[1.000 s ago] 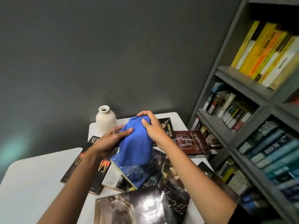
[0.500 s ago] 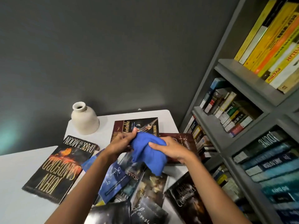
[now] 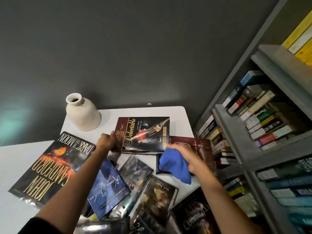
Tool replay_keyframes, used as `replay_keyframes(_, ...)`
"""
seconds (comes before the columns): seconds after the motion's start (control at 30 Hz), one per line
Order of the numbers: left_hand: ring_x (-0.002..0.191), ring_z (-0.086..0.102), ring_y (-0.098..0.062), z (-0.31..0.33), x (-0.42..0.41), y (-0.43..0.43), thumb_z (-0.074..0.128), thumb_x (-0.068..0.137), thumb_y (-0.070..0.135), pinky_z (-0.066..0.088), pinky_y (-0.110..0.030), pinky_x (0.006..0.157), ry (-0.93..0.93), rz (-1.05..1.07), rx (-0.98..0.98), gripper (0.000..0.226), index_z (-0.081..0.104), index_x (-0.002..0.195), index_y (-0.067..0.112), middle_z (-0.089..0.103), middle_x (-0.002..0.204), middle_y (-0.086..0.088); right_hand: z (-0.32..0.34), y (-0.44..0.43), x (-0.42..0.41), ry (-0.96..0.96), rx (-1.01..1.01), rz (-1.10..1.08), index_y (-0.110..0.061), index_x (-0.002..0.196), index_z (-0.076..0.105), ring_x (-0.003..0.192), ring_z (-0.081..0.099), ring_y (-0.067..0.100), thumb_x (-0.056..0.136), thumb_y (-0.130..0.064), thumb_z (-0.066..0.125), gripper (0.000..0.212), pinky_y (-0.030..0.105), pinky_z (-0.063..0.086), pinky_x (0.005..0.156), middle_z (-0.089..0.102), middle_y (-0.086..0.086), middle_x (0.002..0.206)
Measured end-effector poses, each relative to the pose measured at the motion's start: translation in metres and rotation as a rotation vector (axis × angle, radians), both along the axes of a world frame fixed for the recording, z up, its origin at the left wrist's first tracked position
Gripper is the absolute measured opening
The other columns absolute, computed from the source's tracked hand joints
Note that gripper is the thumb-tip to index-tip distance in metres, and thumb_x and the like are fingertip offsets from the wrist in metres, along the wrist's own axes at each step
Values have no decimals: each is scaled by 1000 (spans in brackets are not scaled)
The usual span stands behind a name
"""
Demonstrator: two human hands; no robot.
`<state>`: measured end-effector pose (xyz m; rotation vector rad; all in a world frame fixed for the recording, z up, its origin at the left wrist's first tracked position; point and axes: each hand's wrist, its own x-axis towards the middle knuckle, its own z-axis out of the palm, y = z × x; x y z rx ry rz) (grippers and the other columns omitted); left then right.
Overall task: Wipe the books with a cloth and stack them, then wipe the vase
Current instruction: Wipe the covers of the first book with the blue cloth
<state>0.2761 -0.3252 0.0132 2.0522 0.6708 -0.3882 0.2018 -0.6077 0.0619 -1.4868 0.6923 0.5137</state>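
A smooth white counter [image 3: 179,115] with rounded corners stands against a matte, dark grey wall [image 3: 135,48]. On its right rises a grey painted bookshelf [image 3: 236,137], its shelves packed with paperbacks, some upright and some piled flat. The vase [image 3: 82,115] stands upright at the counter's far left corner, apart from the books. It is a cream, chalky-looking ceramic piece with a broad rounded body and a short flared neck. Glossy hardback books lie flat across the counter at loose angles, many overlapping, their jackets catching the light. The large Dark of the Moon book [image 3: 50,166] lies at the left, with orange flames and gold lettering. The blue book [image 3: 108,188] sits in the middle under the left forearm. The black Connolly book [image 3: 194,215] is at the near right. The Delectable book [image 3: 145,134] lies farthest back, just beside the vase. The maroon book [image 3: 200,147] lies partly tucked under the Delectable book's right corner. The left hand [image 3: 106,141] has its grip on the left edge of the Delectable book. Its fingers seem to curl round that edge, though blur softens them. The right hand [image 3: 187,157] keeps a tight grip on the cloth [image 3: 173,168], a soft, bright blue wad. The cloth bulges below the palm and hangs in front of the maroon book's left edge.
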Motion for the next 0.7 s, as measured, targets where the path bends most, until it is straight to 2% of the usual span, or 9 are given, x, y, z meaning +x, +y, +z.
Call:
replay_keyframes(0.1, 115, 53, -45, 13, 9, -7, 35, 104, 39, 46, -47, 91, 72, -34, -39, 61, 51, 123, -17, 55, 123, -33, -13, 9, 13, 108, -56, 72, -8, 90, 68, 83, 66, 23, 77, -35, 77, 32, 31, 51, 79, 71, 9, 91)
replay_keyframes(0.2, 103, 54, -40, 15, 12, -6, 30, 104, 43, 47, -49, 82, 134, -51, -169, 60, 52, 112, -12, 55, 113, -28, -20, 13, 24, 115, -147, 36, -3, 105, 65, 94, 66, 26, 79, -43, 74, 48, 32, 52, 81, 69, 12, 105)
replay_keyframes(0.27, 104, 53, -39, 15, 16, -7, 26, 105, 44, 47, -54, 90, 150, -35, -203, 58, 54, 104, -7, 55, 113, -28, -22, 13, 29, 102, -206, 49, -3, 110, 63, 97, 62, 25, 83, -41, 71, 47, 30, 47, 80, 66, 9, 109)
replay_keyframes(0.33, 112, 52, -40, 15, 20, -7, 21, 105, 46, 44, -50, 98, 180, -59, -185, 63, 56, 105, -7, 54, 122, -29, -25, 10, 31, 104, -241, 61, -3, 112, 62, 97, 59, 25, 87, -36, 68, 42, 30, 43, 80, 64, 9, 110)
replay_keyframes(0.37, 110, 53, -37, 16, 21, -7, 19, 104, 47, 45, -47, 95, 201, -71, -185, 65, 57, 102, -6, 53, 122, -27, -25, 9, 33, 107, -252, 66, -3, 112, 62, 97, 58, 25, 88, -34, 67, 40, 30, 43, 81, 64, 9, 109)
replay_keyframes(0.47, 94, 54, -30, 16, 24, -6, 12, 102, 54, 49, -35, 69, 262, -83, -189, 69, 54, 90, 0, 53, 119, -25, -26, 7, 36, 109, -254, 81, -4, 107, 65, 102, 60, 26, 88, -33, 67, 35, 33, 46, 91, 66, 10, 110)
replay_keyframes(0.57, 99, 50, -31, 20, 31, -5, 7, 101, 55, 42, -38, 84, 258, -139, -154, 79, 59, 102, -5, 54, 121, -27, -24, 3, 37, 141, -166, 69, -4, 103, 67, 103, 62, 29, 87, -34, 68, 34, 41, 45, 101, 69, 12, 106)
replay_keyframes(0.67, 102, 49, -32, 20, 35, -5, 8, 99, 58, 38, -37, 85, 256, -180, -138, 76, 57, 89, 1, 52, 111, -21, -21, -2, 36, 159, -114, 54, 3, 108, 66, 104, 63, 31, 89, -30, 67, 38, 42, 46, 100, 68, 18, 108)
replay_keyframes(0.7, 106, 51, -35, 21, 34, -4, 10, 99, 59, 38, -38, 86, 248, -165, -151, 77, 58, 95, -1, 53, 112, -20, -21, -4, 36, 157, -112, 53, 3, 109, 65, 102, 63, 29, 89, -28, 66, 37, 41, 47, 99, 68, 19, 110)
